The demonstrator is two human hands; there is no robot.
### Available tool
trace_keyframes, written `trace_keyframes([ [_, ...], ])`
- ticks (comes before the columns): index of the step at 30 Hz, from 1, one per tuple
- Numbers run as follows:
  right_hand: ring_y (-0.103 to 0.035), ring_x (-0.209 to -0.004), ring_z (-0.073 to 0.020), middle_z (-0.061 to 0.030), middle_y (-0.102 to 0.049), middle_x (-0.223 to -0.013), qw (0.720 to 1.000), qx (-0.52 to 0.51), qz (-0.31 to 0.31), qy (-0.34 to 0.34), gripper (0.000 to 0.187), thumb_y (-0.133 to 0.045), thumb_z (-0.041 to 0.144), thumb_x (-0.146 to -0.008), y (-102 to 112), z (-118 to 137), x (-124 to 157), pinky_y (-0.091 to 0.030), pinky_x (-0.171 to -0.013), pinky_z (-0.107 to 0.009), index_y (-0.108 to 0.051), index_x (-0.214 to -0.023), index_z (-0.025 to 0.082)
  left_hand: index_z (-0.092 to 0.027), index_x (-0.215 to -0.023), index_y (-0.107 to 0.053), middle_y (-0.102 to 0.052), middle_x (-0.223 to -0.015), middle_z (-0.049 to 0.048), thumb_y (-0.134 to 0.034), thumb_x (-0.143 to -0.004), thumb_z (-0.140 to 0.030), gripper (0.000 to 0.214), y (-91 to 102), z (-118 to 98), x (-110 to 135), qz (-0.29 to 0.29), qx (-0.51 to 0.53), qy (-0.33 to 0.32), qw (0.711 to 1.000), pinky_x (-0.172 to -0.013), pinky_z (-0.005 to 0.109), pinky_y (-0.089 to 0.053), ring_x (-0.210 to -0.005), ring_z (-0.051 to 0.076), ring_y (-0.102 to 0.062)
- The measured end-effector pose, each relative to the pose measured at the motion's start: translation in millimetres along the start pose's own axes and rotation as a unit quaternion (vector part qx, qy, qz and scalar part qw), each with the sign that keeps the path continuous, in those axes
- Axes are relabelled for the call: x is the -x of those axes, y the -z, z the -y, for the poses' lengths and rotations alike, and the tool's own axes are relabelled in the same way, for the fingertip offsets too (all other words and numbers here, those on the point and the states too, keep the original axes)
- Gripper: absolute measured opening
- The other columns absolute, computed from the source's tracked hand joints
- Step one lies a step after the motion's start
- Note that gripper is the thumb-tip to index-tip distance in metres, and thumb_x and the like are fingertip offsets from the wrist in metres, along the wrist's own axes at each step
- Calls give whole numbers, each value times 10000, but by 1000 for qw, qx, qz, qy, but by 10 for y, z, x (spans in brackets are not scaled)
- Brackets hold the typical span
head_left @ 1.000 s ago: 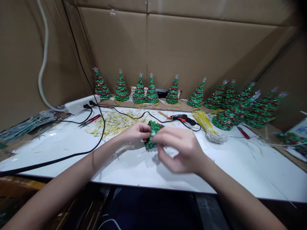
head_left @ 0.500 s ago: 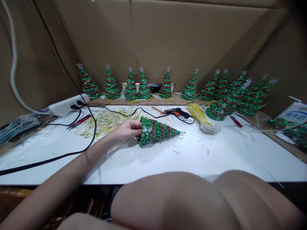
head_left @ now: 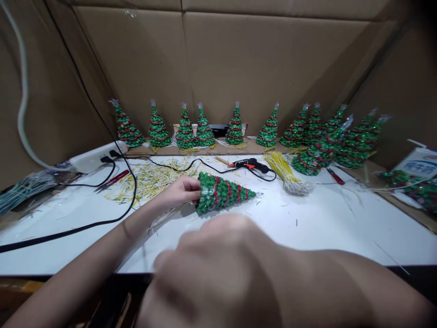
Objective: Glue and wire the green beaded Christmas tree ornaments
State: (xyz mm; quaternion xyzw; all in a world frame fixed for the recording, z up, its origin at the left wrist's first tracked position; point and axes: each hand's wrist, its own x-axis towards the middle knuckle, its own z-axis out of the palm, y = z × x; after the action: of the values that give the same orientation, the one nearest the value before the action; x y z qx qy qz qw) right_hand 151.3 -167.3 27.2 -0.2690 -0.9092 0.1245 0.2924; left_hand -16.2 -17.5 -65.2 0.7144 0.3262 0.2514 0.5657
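My left hand is closed on the wide base of a small Christmas tree. The tree lies on its side on the white table, its clear tip pointing right. It is green with red garland wound around it. My thumb rests on the outer rim while some fingers are hidden behind or inside the base. Close to the camera, my right hand looms large and blurred below the tree. Its back and knuckles face me, and the fingers are too smeared and hidden to show whether they hold anything.
Several finished trees stand along the back. Behind the held tree lie a black glue gun, a yellow-and-white wire bundle and scattered wire clippings. Red-handled pliers, a power strip and a black cable are at left.
My right hand has come up and forward into view from the bottom, partly covering the table's front edge. The view has tilted slightly upward. My left hand still holds the tree.
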Motion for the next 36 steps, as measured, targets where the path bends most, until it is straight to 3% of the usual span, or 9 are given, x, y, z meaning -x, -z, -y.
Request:
trace_keyframes([
  [2,-551,-563,-141,24,-650,-634,997,80,-10,0,140,-615,160,-652,105,-248,-56,-395,-530,-261,-709,-725,234,-86,-724,-689,-629,-606,17,-713,-682,-258,179,-7,-14,8,-7,7,-10,1000,-520,187,-407,-533,95,-516],
  [4,-580,-595,-154,4,-670,-660,981,174,-45,-71,168,-574,177,-660,213,-657,-62,-392,-553,-261,-713,-746,217,-81,-703,-683,-621,-589,18,-719,-679,-274,198,-8,-18,7,-10,9,-17,1000,-504,185,-401,-521,94,-509],
  [7,-636,-718,-187,-23,-709,-762,924,248,-95,-276,225,-529,269,-741,377,-1434,5,-411,-613,-259,-721,-853,228,-80,-707,-691,-608,-577,14,-715,-686,-298,221,-9,-15,-2,1,12,-10,1000,-492,179,-391,-506,86,-495],
  [9,-646,-811,-233,-63,-718,-849,865,288,-102,-399,258,-532,345,-763,458,-1904,84,-421,-633,-275,-711,-894,215,-84,-725,-698,-616,-608,15,-714,-683,-289,209,-9,-11,-6,3,16,-2,1000,-501,176,-394,-519,83,-497],
  [12,-642,-892,-290,-132,-705,-936,812,294,-68,-500,445,-532,532,-766,489,-2345,207,-435,-653,-305,-681,-988,176,-90,-734,-702,-614,-614,13,-706,-677,-275,193,-5,2,-6,4,13,8,1000,-504,179,-398,-518,83,-497],
  [15,-640,-904,-314,-166,-697,-932,797,289,-38,-530,610,-500,683,-733,419,-2499,286,-433,-650,-317,-671,-978,151,-94,-754,-705,-617,-618,15,-696,-678,-274,196,6,15,-1,4,2,12,1000,-501,180,-392,-513,83,-497],
  [18,-648,-864,-311,-186,-692,-924,795,267,-20,-545,649,-487,722,-718,319,-2556,310,-410,-603,-302,-674,-903,129,-93,-756,-700,-623,-628,19,-681,-685,-282,203,6,-2,8,5,-2,13,1000,-504,182,-392,-519,86,-503],
  [23,-651,-762,-256,-159,-693,-874,812,215,-3,-542,595,-462,671,-767,217,-2679,296,-374,-551,-272,-682,-860,126,-93,-741,-694,-616,-614,17,-669,-682,-291,209,-20,-73,26,6,-4,16,1000,-512,188,-400,-520,89,-502],
  [36,-635,-733,-239,-138,-693,-836,803,217,-37,-554,477,-433,529,-845,206,-2771,319,-334,-523,-272,-685,-855,124,-97,-737,-698,-611,-608,8,-686,-675,-245,161,-9,-48,24,13,32,15,999,-504,180,-396,-504,77,-488],
])
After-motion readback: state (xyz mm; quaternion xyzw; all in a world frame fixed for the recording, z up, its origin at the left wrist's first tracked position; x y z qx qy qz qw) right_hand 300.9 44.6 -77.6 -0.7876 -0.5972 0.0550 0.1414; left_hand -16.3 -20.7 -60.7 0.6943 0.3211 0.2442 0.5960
